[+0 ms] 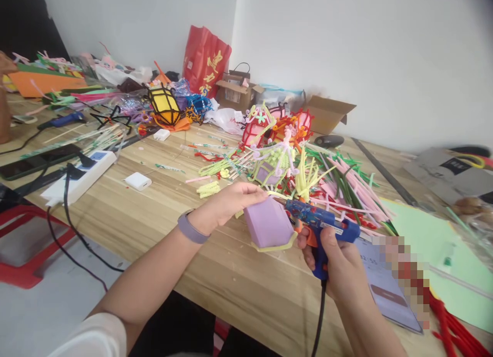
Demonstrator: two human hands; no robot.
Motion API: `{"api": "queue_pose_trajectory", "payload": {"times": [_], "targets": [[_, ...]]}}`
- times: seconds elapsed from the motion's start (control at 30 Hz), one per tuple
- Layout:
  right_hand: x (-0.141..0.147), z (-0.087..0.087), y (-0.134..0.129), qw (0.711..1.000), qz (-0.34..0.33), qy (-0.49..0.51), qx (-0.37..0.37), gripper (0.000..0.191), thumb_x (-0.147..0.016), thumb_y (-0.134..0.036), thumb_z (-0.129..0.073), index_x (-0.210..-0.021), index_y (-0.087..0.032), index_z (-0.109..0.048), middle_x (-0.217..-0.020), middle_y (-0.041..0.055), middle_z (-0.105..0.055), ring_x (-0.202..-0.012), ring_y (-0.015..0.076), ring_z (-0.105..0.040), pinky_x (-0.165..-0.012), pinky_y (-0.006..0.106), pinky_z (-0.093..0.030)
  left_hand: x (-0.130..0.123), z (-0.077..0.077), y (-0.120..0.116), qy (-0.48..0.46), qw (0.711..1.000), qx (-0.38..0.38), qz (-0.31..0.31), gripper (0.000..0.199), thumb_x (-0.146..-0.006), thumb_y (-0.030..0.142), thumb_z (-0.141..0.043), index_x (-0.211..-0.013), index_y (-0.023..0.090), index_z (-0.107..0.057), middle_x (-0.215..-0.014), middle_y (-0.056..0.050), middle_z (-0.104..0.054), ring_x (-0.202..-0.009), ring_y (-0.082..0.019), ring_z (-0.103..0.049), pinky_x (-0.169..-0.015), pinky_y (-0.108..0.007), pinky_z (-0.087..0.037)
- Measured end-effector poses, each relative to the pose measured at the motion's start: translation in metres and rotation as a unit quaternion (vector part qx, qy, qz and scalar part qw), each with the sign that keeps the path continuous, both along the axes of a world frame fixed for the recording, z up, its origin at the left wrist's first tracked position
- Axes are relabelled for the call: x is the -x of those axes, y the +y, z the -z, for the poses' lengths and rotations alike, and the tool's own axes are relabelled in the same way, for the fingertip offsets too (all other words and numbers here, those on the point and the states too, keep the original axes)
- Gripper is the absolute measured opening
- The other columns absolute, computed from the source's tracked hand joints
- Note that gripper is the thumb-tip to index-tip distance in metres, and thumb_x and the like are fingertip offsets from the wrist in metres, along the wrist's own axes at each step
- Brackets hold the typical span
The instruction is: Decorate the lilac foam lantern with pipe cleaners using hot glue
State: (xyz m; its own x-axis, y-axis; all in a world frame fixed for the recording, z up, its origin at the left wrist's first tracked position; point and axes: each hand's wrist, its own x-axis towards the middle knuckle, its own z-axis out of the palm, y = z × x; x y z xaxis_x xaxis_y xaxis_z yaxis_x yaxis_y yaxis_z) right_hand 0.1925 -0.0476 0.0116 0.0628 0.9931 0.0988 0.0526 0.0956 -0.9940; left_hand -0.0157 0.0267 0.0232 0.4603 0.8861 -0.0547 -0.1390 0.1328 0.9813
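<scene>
A lilac paper lantern body (267, 224) is held over the table's front part, a pale yellow fuzzy strip along its lower edge. My left hand (242, 199) pinches it at its top left edge, where a pale yellow pipe cleaner (280, 195) lies along the rim. In my right hand (334, 254) is a blue glue gun (318, 219) with an orange trigger. Its nozzle points left, close to the lantern's upper right edge; whether it touches cannot be made out. The gun's black cord hangs down from the handle.
Behind the lantern stand finished lanterns (164, 104) and heaps of pipe cleaners (354, 185). A white power strip (79, 176) and a white charger (137, 181) are at left. A tablet (389, 285) lies at right, near green paper (442, 259). Boxes and a red bag (204, 59) stand behind.
</scene>
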Motion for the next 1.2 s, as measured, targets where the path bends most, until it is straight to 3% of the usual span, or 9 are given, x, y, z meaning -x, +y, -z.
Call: {"api": "queue_pose_trajectory", "payload": {"times": [0.53, 1.2], "targets": [[-0.0004, 0.0034, -0.0023, 0.997, 0.051, -0.005, 0.052, 0.059, -0.069, -0.077, -0.06, -0.061, -0.019, -0.053, -0.051, 0.001, -0.055, -0.039, 0.0092, -0.046, -0.036, 0.021, -0.037, -0.0006, -0.0021, -0.0015, 0.016, 1.0, -0.012, -0.004, 0.037, -0.071, 0.048, -0.072, -0.081, 0.013, -0.071, -0.074, -0.003, -0.064, -0.065, -0.011, -0.052, -0.061, -0.024, -0.036], [0.0001, 0.0052, -0.0028, 0.995, 0.051, 0.035, 0.074, 0.059, -0.066, -0.075, -0.064, -0.067, -0.017, -0.058, -0.049, -0.0027, -0.049, -0.038, 0.0073, -0.042, -0.035, 0.02, -0.035, -0.0011, -0.0029, -0.0022, 0.0, 1.0, -0.003, -0.003, 0.032, -0.072, 0.043, -0.073, -0.077, 0.012, -0.07, -0.068, 0.0, -0.061, -0.06, -0.009, -0.049, -0.059, -0.023, -0.034]]}}
